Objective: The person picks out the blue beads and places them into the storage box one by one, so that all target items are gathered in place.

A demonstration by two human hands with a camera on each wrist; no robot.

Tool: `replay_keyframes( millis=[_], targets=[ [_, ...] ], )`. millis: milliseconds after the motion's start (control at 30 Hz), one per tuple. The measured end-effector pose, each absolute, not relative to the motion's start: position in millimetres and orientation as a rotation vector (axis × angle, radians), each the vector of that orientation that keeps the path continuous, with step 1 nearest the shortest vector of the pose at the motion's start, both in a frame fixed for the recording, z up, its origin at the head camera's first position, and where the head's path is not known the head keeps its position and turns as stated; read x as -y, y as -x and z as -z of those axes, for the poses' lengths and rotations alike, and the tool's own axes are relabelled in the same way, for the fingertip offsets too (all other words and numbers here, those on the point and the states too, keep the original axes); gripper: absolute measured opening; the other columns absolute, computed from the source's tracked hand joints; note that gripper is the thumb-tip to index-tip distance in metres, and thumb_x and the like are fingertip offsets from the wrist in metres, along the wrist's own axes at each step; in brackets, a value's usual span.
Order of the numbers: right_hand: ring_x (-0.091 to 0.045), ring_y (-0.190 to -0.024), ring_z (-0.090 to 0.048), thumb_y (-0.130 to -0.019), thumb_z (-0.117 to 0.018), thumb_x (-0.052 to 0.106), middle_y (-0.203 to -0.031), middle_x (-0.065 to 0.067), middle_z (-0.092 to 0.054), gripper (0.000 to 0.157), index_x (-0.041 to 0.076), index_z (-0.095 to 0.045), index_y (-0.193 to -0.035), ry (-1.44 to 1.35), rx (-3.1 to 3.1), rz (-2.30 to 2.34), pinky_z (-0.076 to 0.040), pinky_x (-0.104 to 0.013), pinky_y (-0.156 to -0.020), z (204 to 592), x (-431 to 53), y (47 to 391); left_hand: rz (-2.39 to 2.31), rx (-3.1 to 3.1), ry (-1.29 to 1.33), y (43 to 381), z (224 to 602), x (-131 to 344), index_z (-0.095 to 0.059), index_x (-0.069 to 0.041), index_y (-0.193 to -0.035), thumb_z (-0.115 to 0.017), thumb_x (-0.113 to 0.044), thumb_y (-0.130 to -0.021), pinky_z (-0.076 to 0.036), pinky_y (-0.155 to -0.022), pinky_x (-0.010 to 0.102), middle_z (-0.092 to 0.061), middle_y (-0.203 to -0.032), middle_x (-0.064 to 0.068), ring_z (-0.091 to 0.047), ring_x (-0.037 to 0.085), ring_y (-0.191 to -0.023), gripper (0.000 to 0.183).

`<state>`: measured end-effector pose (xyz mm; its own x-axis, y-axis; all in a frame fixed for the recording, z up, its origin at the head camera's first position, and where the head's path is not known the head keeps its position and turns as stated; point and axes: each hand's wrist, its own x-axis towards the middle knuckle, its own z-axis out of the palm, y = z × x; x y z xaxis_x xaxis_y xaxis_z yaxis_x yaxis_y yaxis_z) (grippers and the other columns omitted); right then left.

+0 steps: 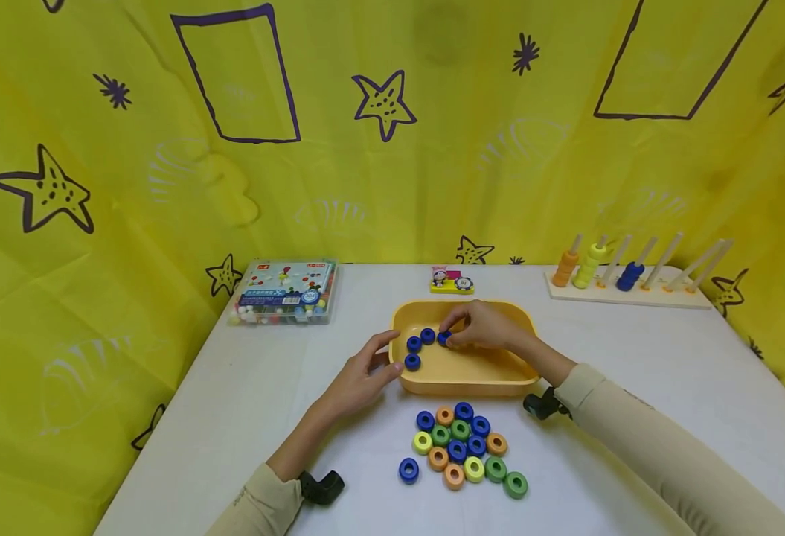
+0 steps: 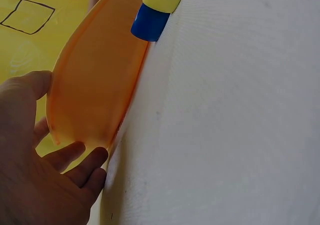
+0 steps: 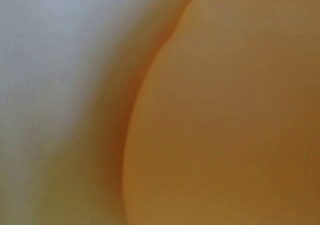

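Note:
In the head view, a yellow-orange plastic tray (image 1: 472, 388) stands on the white table. My left hand (image 1: 363, 378) holds its left end; in the left wrist view, the thumb touches the rim and the fingers bend against the end wall. Over the tray, my right hand (image 1: 482, 325) pinches a dark blue ring bead (image 1: 443, 339) between thumb and fingers. Other blue ring beads (image 1: 414, 345) lie in a curved row inside the tray's left part. The right wrist view shows only the blurred tray wall (image 3: 225, 110), with the hand out of sight.
In front of the tray lies a group of blue, green, orange and yellow ring beads (image 1: 460, 430). A wooden peg stand (image 1: 626, 296) with stacked beads is at back right. At back left sits a clear-sided box (image 1: 285, 292), and a small toy figure block (image 1: 452, 281) stands behind the tray.

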<state>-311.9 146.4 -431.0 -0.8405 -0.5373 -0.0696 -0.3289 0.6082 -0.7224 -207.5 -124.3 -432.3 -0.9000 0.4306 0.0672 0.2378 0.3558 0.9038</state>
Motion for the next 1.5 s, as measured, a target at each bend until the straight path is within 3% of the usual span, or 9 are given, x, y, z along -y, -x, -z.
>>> replay_keyframes(
  millis=[333,467,633,767,933,1300,1500],
  targets=[
    [-0.019,-0.07,-0.05,-0.078,-0.076,0.023,-0.095,0.001,-0.065,0.025,0.015,-0.07,-0.101,0.727,-2.592,1.11,-0.041,-0.028,-0.058,421,-146,302,-1.555,-2.44,-0.605,201,419,123,-0.033,-0.023,-0.141,-0.054,-0.023,-0.095,-0.033,-0.1,0.052,-0.036,-0.144,0.013,-0.046,0.031,-0.122,0.051],
    [-0.018,-0.063,-0.049,-0.078,-0.075,0.031,-0.096,0.001,-0.065,0.03,0.019,-0.07,-0.105,0.844,-2.595,1.15,-0.038,-0.026,-0.054,397,-140,274,-1.556,-2.426,-0.617,202,420,124,-0.032,-0.02,-0.143,-0.054,-0.024,-0.095,-0.033,-0.1,0.052,-0.036,-0.143,0.014,-0.046,0.031,-0.122,0.052],
    [-0.013,-0.054,-0.048,-0.079,-0.074,0.033,-0.09,0.009,-0.063,0.027,0.032,-0.067,-0.106,1.074,-2.47,1.134,-0.039,-0.023,-0.047,377,-122,222,-1.55,-2.429,-0.625,201,419,125,-0.032,-0.019,-0.143,-0.054,-0.025,-0.095,-0.033,-0.099,0.052,-0.037,-0.143,0.014,-0.045,0.031,-0.123,0.053],
    [-0.007,-0.048,-0.046,-0.079,-0.075,0.031,-0.073,0.005,-0.059,0.031,0.031,-0.067,-0.109,1.152,-2.287,1.111,-0.039,-0.021,-0.044,384,-107,186,-1.537,-2.45,-0.614,199,416,125,-0.032,-0.024,-0.142,-0.054,-0.024,-0.095,-0.035,-0.098,0.051,-0.037,-0.144,0.013,-0.045,0.032,-0.123,0.051],
    [-0.002,-0.052,-0.047,-0.079,-0.075,0.028,-0.076,0.002,-0.059,0.032,0.027,-0.066,-0.11,1.206,-2.163,1.086,-0.041,-0.019,-0.047,408,-95,161,-1.526,-2.461,-0.596,198,415,123,-0.033,-0.025,-0.141,-0.054,-0.026,-0.095,-0.037,-0.097,0.05,-0.036,-0.144,0.01,-0.045,0.031,-0.122,0.05],
    [0.002,-0.057,-0.047,-0.078,-0.071,0.014,-0.087,0.022,-0.061,0.029,0.028,-0.067,-0.103,1.284,-2.231,0.962,-0.04,-0.016,-0.05,432,-85,147,-1.537,-2.457,-0.585,202,421,124,-0.034,-0.023,-0.142,-0.055,-0.028,-0.095,-0.036,-0.098,0.051,-0.036,-0.144,0.007,-0.046,0.028,-0.121,0.052],
    [0.004,-0.057,-0.045,-0.078,-0.072,0.014,-0.08,0.024,-0.058,0.026,0.03,-0.068,-0.098,1.317,-2.303,0.898,-0.037,-0.017,-0.057,431,-83,144,-1.546,-2.453,-0.592,201,420,123,-0.033,-0.019,-0.142,-0.054,-0.024,-0.095,-0.035,-0.098,0.052,-0.035,-0.145,0.009,-0.045,0.031,-0.122,0.052]
  ],
)
